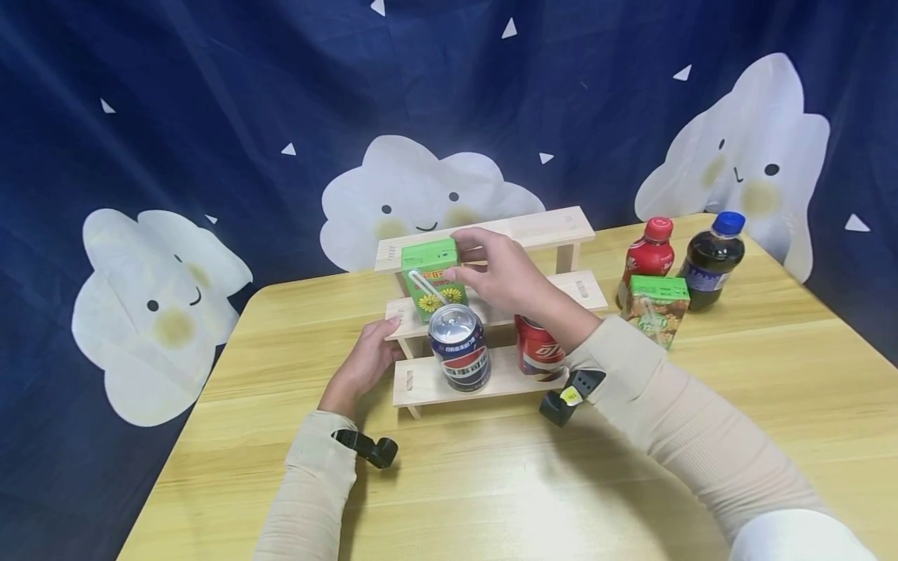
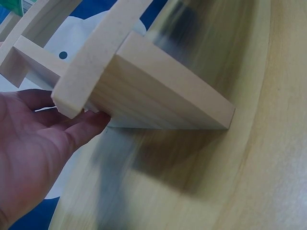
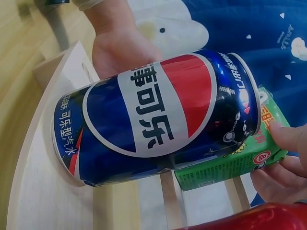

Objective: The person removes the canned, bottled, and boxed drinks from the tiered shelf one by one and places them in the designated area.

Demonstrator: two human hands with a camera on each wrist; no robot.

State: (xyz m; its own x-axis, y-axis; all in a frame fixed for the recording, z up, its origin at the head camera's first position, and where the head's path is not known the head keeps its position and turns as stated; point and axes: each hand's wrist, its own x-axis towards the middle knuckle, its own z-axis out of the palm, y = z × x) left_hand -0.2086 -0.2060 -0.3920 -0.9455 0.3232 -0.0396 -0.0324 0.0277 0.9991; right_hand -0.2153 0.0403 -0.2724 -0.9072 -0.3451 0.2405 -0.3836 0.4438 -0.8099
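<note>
My right hand (image 1: pixel 501 274) pinches a green drink carton (image 1: pixel 433 282) with a white straw, upright at the left end of the middle shelf of a wooden three-tier rack (image 1: pixel 484 226). In the right wrist view the carton (image 3: pixel 216 168) shows behind the blue cola can, fingers at its side. My left hand (image 1: pixel 366 360) holds the left end of the middle shelf; in the left wrist view its fingers (image 2: pixel 91 125) touch the shelf end from beneath. The blue can (image 1: pixel 460 347) stands on the lowest shelf, and a red can (image 1: pixel 539 349) is right of it, partly behind my right forearm.
Right of the rack on the wooden table (image 1: pixel 463 483) stand a red bottle (image 1: pixel 649 253), a dark bottle with a blue cap (image 1: pixel 712 263) and another green-topped carton (image 1: pixel 658 310). A dark blue curtain (image 1: pixel 281 70) with cloud prints hangs behind.
</note>
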